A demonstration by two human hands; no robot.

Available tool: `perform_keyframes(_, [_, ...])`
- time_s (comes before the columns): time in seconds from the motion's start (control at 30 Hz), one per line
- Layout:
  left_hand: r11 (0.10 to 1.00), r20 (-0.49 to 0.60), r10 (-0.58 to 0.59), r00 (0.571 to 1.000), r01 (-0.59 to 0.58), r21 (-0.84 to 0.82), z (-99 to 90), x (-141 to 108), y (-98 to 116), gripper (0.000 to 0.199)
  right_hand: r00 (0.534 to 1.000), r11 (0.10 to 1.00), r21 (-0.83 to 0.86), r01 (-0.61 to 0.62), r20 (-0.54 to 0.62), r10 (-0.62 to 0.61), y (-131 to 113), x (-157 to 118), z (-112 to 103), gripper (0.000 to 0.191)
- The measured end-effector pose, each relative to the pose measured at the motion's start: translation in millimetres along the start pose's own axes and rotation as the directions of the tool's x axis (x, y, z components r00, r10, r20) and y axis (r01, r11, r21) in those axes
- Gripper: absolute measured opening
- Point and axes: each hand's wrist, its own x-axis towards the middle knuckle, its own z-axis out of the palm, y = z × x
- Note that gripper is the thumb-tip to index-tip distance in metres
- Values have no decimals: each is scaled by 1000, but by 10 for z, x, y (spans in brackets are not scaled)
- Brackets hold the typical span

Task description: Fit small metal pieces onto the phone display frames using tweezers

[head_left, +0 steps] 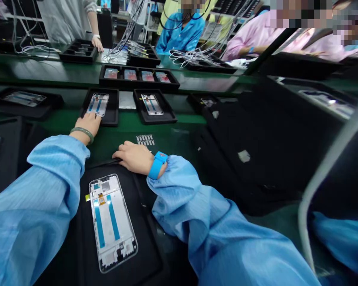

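My left hand [88,126], with a green bangle at its wrist, is at the near edge of a black tray [113,107]. Its fingertips reach over the tray wall to the lower end of a white phone frame [99,104]; the thumb is hidden. My right hand [136,157] is closed with fingers bent, at the far edge of a nearer black tray [144,242]. Something thin and dark shows at its fingertips, too dark to tell from the tray rim. In that nearer tray lies a larger-looking phone frame [113,222] with two blue strips and a yellow tab.
Small pale parts [145,140] lie beyond my right hand. Another tray [167,115] holds a phone frame. A divided tray [140,84] stands on the raised ledge. Black stacked material [256,139] and a grey cable [325,174] are at right. Co-workers stand across the bench.
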Motion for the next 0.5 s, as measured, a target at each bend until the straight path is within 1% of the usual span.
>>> perform_keyframes(0.07, [999, 22, 36, 999, -36, 17, 16, 92, -105, 32, 1000, 1000, -27, 2, 7, -1, 55, 42, -32, 26])
perform_keyframes(0.1, [998, 24, 47, 999, -48, 29, -17, 91, -159, 30, 1000, 999, -36, -14, 4, 14, 105, 75, -47, 26])
perform_keyframes(0.17, [997, 6, 56, 998, -56, 59, -163, 10, -253, 27, 993, 993, -16, -114, -23, 114, 256, 170, -71, 27])
perform_keyframes(0.2, [996, -16, 51, 999, -50, 77, -267, -63, -288, 27, 980, 981, 12, -194, -34, 194, 352, 231, -78, 26])
perform_keyframes(0.23, [995, -41, 47, 998, -43, 94, -383, -155, -312, 26, 955, 956, 54, -290, -50, 292, 457, 300, -82, 26])
perform_keyframes(0.27, [993, -71, 42, 997, -34, 112, -502, -263, -326, 26, 931, 932, 75, -356, -64, 360, 564, 376, -81, 26])
perform_keyframes(0.37, [989, -133, 32, 991, -12, 145, -794, -645, -315, 29, 861, 864, 127, -487, -100, 499, 845, 616, -51, 28])
perform_keyframes(0.43, [987, -189, 7, 982, 24, 160, -872, -919, -296, 32, 809, 812, 177, -556, -109, 578, 967, 754, -17, 30])
perform_keyframes(0.47, [987, -229, -1, 973, 37, 155, -866, -1056, -292, 35, 788, 789, 205, -580, -107, 607, 1007, 807, -1, 32])
perform_keyframes(0.5, [991, -245, -7, 969, 39, 126, -828, -1194, -292, 38, 775, 772, 235, -591, -101, 624, 1036, 842, 10, 34])
